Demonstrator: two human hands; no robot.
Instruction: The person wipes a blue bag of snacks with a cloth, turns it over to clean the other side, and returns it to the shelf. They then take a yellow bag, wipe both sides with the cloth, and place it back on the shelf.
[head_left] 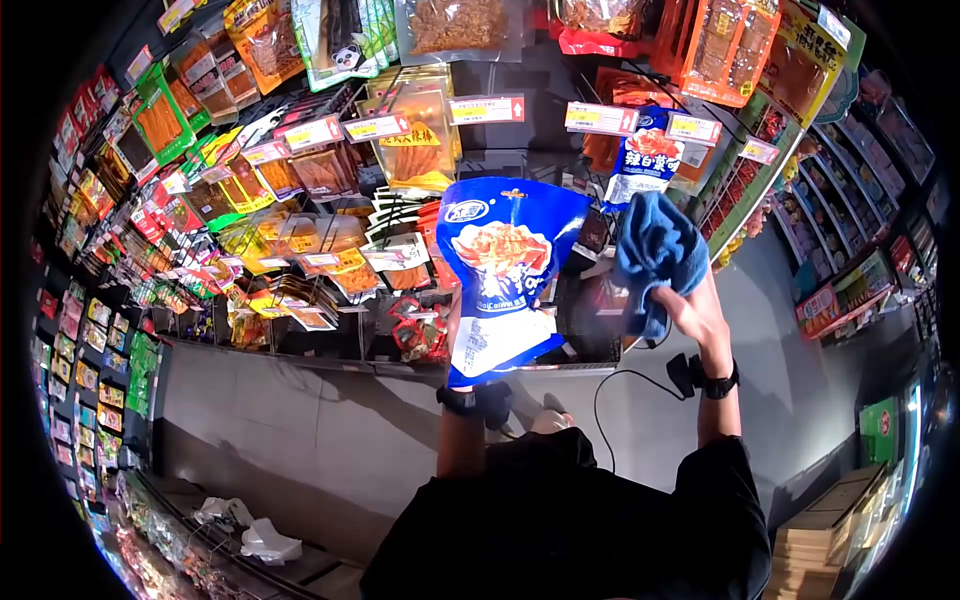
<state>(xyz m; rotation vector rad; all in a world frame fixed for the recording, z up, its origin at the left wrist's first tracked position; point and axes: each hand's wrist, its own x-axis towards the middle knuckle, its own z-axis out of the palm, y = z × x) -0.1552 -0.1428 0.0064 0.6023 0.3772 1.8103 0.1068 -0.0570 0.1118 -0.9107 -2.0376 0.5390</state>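
A blue and white snack bag [505,270], with a picture of red food on its front, is held up in front of the rack. Most of my left hand [453,325] is hidden behind this bag, gripping it from the left side. In my right hand [697,318] is a bunched dark blue cloth [657,250], with the thumb pressed into its folds. The cloth is to the right of the bag and apart from it. Just above the cloth hangs a similar blue snack bag [648,160], partly covered by it.
Several packaged snacks hang on hooks, with price tags [487,109] in front. A lower shelf edge [400,366] runs across before me. A black cable [610,385] loops near my right wrist. White plastic bags [268,541] lie behind at left; cardboard boxes [815,545] stand at lower right.
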